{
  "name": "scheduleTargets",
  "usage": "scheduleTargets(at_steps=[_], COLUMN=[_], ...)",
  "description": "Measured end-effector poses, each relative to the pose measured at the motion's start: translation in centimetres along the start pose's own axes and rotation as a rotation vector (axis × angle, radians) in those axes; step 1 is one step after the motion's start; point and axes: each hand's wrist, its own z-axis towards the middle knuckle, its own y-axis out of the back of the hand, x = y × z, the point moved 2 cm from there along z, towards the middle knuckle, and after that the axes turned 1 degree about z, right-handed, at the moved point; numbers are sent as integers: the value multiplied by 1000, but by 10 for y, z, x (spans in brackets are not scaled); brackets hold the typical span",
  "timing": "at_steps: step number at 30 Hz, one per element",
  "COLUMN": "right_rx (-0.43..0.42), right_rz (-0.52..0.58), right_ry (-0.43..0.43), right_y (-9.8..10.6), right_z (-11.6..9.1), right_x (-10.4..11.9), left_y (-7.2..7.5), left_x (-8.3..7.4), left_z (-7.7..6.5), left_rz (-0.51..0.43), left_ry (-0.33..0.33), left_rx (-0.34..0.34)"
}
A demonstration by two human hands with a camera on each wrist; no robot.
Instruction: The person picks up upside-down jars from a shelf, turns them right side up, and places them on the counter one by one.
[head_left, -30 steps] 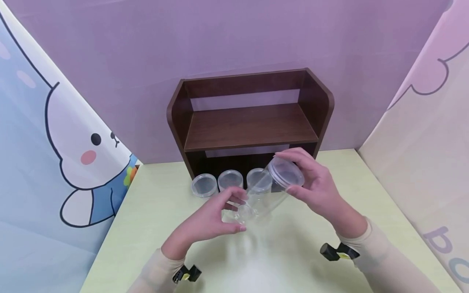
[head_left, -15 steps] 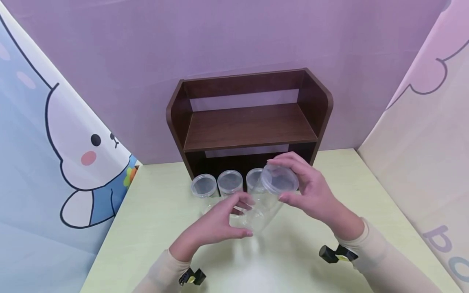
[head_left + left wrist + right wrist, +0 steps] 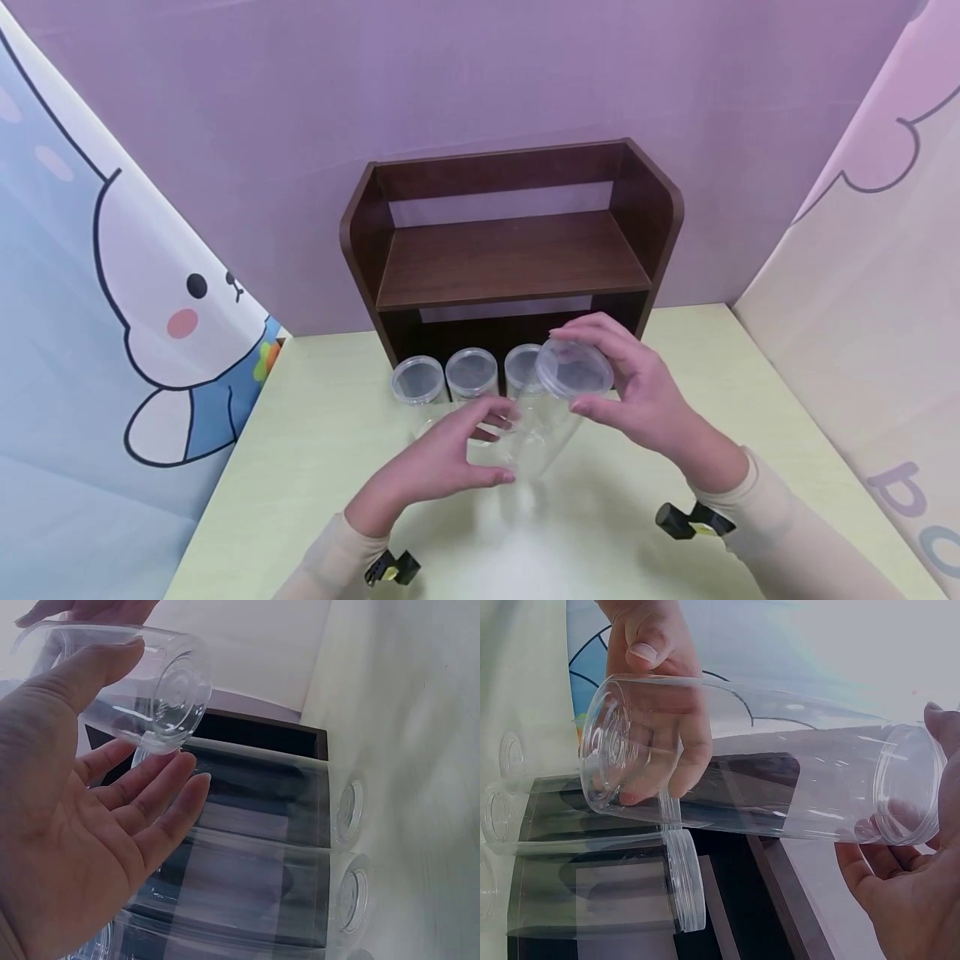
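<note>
A tall clear plastic jar [image 3: 575,370] with a lid is held tilted above the table, its lid end up and to the right. My right hand [image 3: 637,392] grips it at the lid, thumb on the near side and fingers on the far side. Around the jar's lower end my left hand [image 3: 438,467] is spread, thumb apart from the fingers. In the left wrist view the left fingers [image 3: 161,802] lie relaxed under the jar's base [image 3: 178,690]. The right wrist view shows the jar's see-through wall [image 3: 780,765], with nothing inside.
Three more lidded clear jars [image 3: 418,381] stand in a row on the pale table [image 3: 330,367]. Right behind them is a dark brown two-level shelf [image 3: 510,258]. Purple cloth [image 3: 487,75] backs the scene, and printed cloths [image 3: 165,350] flank it.
The right hand has brought the jar's lid end slightly left and down, turning the lid top towards the head camera. The left hand has shifted slightly right. In the last half second both stay nearly still.
</note>
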Motion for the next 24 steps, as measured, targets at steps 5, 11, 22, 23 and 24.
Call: scheduleTargets(at_steps=[5,11,22,23,24], right_rx=[-1,7,20,18,15], right_rz=[-64,-128,-297,-309,-317], right_ry=[-41,-93,-48,-44,-42], right_y=[3,8,26,28,30], right_z=[-2,-10,-25,-26,-27], right_x=[1,-3,-15,-16,-17], left_y=[4,13,42,45,49], left_x=[-1,0,-8,-8,-9], left_z=[-2,-7,-22,-25,-27], left_rz=[14,53,102,105,108], left_ry=[-24,-69,-103,-99,-94], left_rx=[-8,-33,-152,-166,-180])
